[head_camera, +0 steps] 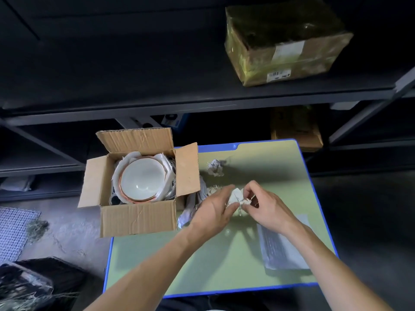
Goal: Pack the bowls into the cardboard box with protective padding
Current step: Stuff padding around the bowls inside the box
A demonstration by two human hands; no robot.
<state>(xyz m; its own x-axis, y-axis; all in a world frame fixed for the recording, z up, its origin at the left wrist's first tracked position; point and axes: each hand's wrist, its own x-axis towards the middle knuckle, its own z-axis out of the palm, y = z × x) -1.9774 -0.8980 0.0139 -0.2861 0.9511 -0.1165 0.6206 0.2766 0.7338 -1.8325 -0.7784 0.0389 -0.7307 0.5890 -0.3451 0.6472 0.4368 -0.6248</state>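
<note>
An open cardboard box (137, 216) stands at the table's left edge, flaps up. Inside lies a white bowl (142, 178) with a copper rim, ringed by white paper padding (167, 164). Just right of the box, my left hand (211, 215) and my right hand (267, 207) both pinch a crumpled piece of white paper (237, 197) above the table. A second crumpled paper ball (215, 168) lies further back on the table. More grey-white paper (190, 207) sits between the box and my left hand.
The green table with blue rim (224, 292) holds a bubble-wrap sheet (280, 248) at the right. Dark metal shelving (157, 111) runs behind, with a taped carton (285, 41) on it. A dark bag (33, 286) and a mesh mat (13, 232) lie on the floor at left.
</note>
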